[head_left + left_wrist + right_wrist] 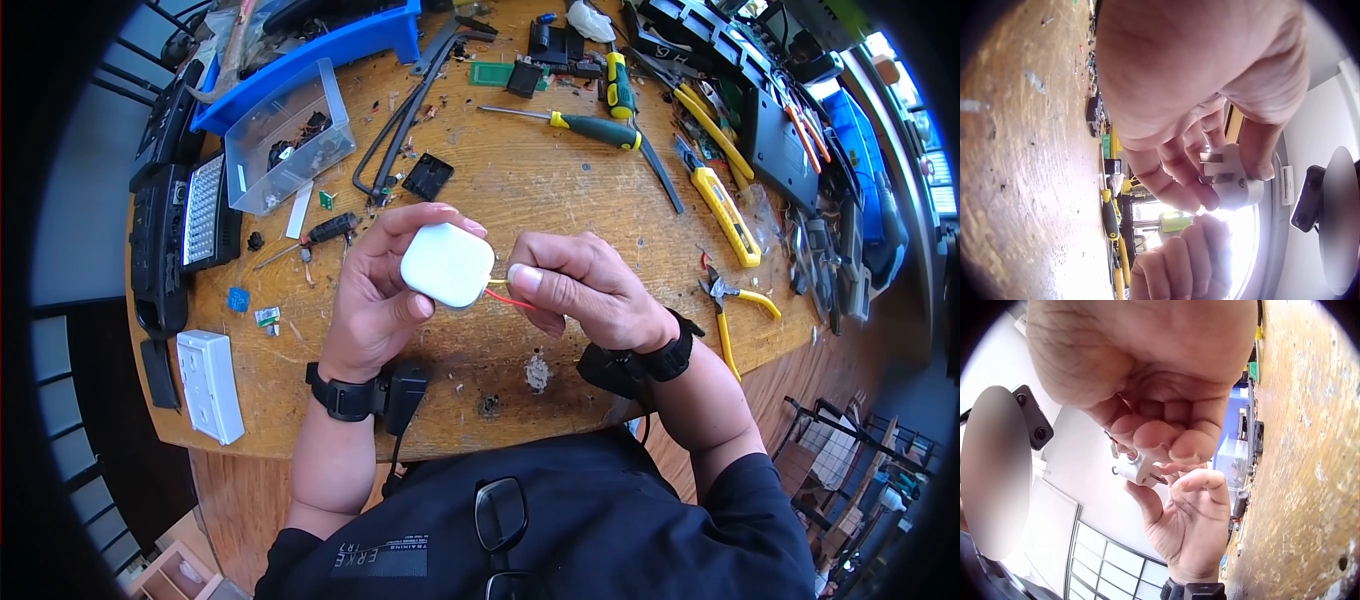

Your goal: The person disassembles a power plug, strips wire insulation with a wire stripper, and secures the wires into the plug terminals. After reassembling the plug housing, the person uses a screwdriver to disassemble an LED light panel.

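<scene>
A white plug [447, 265] with rounded corners is in my left hand [367, 285], gripped by its edges between thumb and fingers above the bench. Its flat back faces up in the head view. Metal prongs [1212, 158] and a screw show on its other face in the left wrist view. Red and yellow wires [511, 300] come out of the plug's right side. My right hand [590, 290] pinches them between thumb and curled forefinger, just beside the plug. In the right wrist view the curled fingers hide most of the wires.
On the wooden bench [420, 335] lie a white socket box [210, 385] at left, yellow-handled pliers [725, 292] and a yellow utility knife [724, 215] at right. Farther back are a screwdriver [597, 130], a hex key [400, 130], a black square cover [429, 177] and a clear bin [250, 180].
</scene>
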The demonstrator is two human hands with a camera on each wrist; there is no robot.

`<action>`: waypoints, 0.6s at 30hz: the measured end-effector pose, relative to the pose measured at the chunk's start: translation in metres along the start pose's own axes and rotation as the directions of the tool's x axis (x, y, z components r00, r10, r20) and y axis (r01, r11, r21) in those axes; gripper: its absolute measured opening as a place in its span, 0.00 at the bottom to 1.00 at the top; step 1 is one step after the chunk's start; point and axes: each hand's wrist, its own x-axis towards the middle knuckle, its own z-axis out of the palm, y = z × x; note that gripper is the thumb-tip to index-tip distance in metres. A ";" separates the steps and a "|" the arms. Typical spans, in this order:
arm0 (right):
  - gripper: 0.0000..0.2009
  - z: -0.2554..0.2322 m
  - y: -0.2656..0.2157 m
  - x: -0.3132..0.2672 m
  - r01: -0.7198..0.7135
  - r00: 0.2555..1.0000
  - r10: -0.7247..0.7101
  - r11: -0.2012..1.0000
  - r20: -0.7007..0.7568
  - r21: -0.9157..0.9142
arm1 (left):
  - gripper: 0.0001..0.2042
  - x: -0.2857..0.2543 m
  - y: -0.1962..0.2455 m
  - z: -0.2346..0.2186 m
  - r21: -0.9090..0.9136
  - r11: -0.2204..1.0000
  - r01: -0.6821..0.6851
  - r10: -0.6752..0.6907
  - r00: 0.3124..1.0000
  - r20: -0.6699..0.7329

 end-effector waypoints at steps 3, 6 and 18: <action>0.18 0.000 -0.001 0.000 -0.022 1.000 0.022 1.000 0.003 0.002 | 0.32 0.000 0.000 0.000 0.005 1.000 0.000 0.000 1.000 -0.004; 0.19 0.002 -0.005 0.000 -0.085 0.996 0.087 0.991 -0.017 0.100 | 0.34 -0.002 0.000 -0.001 -0.019 1.000 0.014 -0.014 1.000 -0.022; 0.15 0.002 0.001 0.001 0.104 0.985 -0.090 0.991 -0.144 0.090 | 0.35 -0.002 0.003 -0.001 -0.064 0.998 -0.024 0.019 0.997 -0.077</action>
